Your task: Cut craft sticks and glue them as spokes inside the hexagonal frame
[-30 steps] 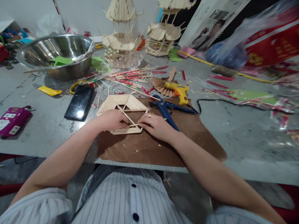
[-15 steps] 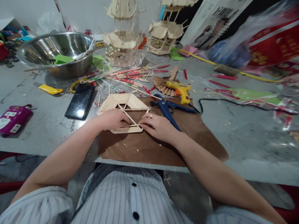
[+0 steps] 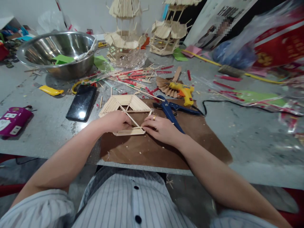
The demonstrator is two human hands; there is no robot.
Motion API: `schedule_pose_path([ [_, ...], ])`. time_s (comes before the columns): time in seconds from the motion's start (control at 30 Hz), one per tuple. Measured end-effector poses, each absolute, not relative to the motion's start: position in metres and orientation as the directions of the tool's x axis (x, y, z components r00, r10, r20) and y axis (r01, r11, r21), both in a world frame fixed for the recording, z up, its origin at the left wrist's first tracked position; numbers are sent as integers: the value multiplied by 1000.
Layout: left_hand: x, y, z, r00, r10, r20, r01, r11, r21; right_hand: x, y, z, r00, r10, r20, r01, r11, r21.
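A hexagonal frame of thin wooden sticks (image 3: 139, 104) lies on a brown sheet (image 3: 147, 152), its far and left sides filled with rows of sticks. Over its near side, a wooden stick (image 3: 136, 128) runs between my two hands. My left hand (image 3: 118, 121) pinches the stick's left part, fingers closed and curled inside the frame. At the near right corner, the fingertips of my right hand (image 3: 160, 127) are closed on the stick's other end. Blue-handled cutters (image 3: 169, 110) lie just beyond my right hand.
A yellow glue gun (image 3: 182, 91) with a black cord lies beyond the cutters. Left of the frame are a phone (image 3: 81, 103), a yellow utility knife (image 3: 51, 90) and a purple power socket (image 3: 14, 122). Behind stand a steel bowl (image 3: 71, 68) and stick towers (image 3: 124, 41); loose sticks (image 3: 133, 76) lie between.
Both hands stay almost in place at the frame's near side. The left fingertips have shifted very slightly; the stick is still between the hands.
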State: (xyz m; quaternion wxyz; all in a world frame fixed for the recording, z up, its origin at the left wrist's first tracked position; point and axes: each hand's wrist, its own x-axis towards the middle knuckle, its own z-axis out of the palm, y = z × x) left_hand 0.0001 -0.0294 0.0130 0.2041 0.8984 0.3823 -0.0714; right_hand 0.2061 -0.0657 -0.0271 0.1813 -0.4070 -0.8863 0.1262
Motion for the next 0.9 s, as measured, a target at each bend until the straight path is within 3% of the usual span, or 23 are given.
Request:
schedule_pose_path([
  [0.23,0,-29,13,718,642,-270,696,-647,311,205,-65,-28,-604,758,247,629,643,-436],
  [0.9,1,-28,14,692,654,-305,722,-621,305,205,-66,-27,-603,763,232,639,636,-432],
])
